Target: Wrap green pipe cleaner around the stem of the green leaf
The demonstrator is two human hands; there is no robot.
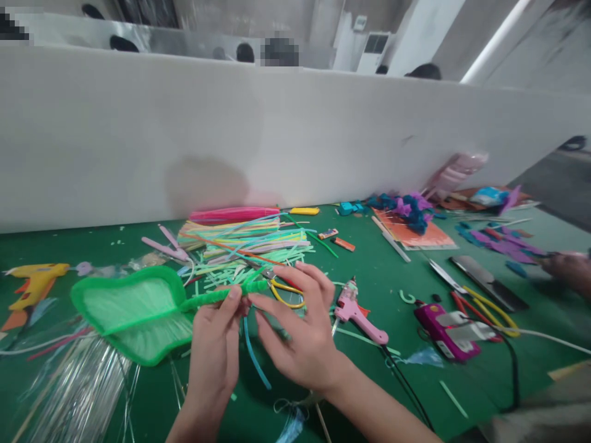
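A leaf shape point(133, 311) with a fuzzy green pipe-cleaner edge and a pale green sheer filling sticks out to the left of my hands. Its green stem point(210, 298) runs right, with my left hand point(215, 338) closed around it, thumb on top. At the stem's right end, the fingertips of my right hand point(300, 332) pinch the green pipe cleaner; the exact contact is partly hidden by the fingers. Behind these fingertips lie yellow-handled pliers point(289, 295). A blue strip point(255, 354) shows below the fingers; whether it hangs or lies on the table, I cannot tell.
Pastel pipe cleaners point(258, 240) are heaped behind my hands. A pink glue gun point(360, 314) lies right, a yellow one point(34, 283) far left. Scissors point(480, 301) and a magenta device point(447, 332) lie further right. Another person's hand point(566, 271) is at the right edge.
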